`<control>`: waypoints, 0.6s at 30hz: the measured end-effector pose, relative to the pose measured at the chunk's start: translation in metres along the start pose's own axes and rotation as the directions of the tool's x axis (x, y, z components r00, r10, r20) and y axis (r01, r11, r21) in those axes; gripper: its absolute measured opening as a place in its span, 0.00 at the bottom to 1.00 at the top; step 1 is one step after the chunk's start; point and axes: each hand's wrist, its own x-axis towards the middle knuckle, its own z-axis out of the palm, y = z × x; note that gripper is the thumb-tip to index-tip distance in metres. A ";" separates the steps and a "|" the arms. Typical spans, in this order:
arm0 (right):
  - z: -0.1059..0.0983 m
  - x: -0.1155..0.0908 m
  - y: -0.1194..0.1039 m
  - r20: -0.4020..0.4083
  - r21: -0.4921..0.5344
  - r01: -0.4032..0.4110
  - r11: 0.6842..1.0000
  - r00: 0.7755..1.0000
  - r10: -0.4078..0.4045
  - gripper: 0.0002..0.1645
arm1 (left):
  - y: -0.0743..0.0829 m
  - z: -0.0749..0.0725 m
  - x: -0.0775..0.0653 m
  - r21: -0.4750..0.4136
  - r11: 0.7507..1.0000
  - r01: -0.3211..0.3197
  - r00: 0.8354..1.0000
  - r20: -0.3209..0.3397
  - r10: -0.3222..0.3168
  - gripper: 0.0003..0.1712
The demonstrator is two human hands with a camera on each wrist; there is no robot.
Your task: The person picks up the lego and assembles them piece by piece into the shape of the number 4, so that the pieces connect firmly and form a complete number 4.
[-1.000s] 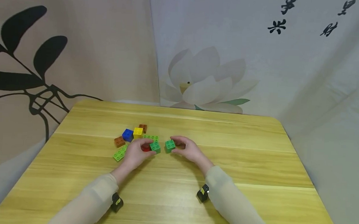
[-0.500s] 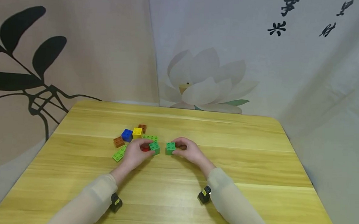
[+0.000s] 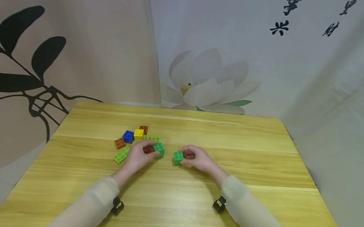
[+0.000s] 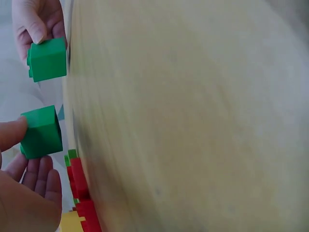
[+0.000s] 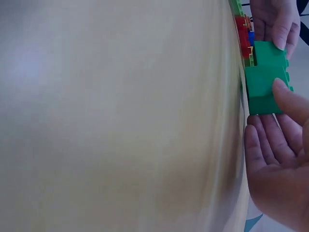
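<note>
My left hand (image 3: 139, 156) pinches a green toy building brick (image 3: 158, 150) between thumb and fingers, studs facing up. A second green brick (image 3: 178, 158) is pinched by my right hand (image 3: 199, 159), a short gap to the right of the first. In the left wrist view both bricks show apart, the left one (image 4: 41, 132) nearer and the right one (image 4: 47, 60) farther off. Red bricks (image 4: 87, 215) lie on the table beyond my left hand, mostly hidden by it in the head view.
Around my left hand lie a yellow brick (image 3: 139, 134), a blue brick (image 3: 128, 136), two brown bricks, one at the left (image 3: 120, 143), and light green bricks, one of them long (image 3: 121, 155). They rest on a wooden table (image 3: 177, 202) before a printed curtain (image 3: 117, 48).
My right hand has moved right and toward me with its green brick, widening the gap between the two bricks. The left hand has shifted its brick only slightly.
</note>
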 end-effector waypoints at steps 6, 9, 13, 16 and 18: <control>-0.005 -0.008 0.003 -0.009 -0.007 -0.021 1.000 1.000 0.020 0.22 | 0.007 0.004 -0.002 -0.054 0.998 -0.016 1.000 0.016 0.017 0.21; -0.008 -0.011 0.005 -0.026 0.003 -0.032 0.999 0.999 0.032 0.23 | 0.011 0.008 -0.002 -0.078 0.996 -0.032 0.999 0.016 0.033 0.21; -0.011 -0.013 0.009 -0.044 0.026 -0.040 0.999 0.998 0.041 0.23 | 0.016 0.014 -0.002 -0.111 0.992 -0.060 0.997 0.035 0.064 0.21; -0.011 -0.012 0.011 -0.044 0.037 -0.046 0.998 0.998 0.048 0.23 | 0.020 0.018 -0.001 -0.125 0.990 -0.072 0.996 0.048 0.078 0.20; -0.011 -0.012 0.013 -0.044 0.031 -0.041 0.999 0.998 0.043 0.23 | 0.022 0.022 -0.001 -0.133 0.988 -0.079 0.995 0.049 0.086 0.20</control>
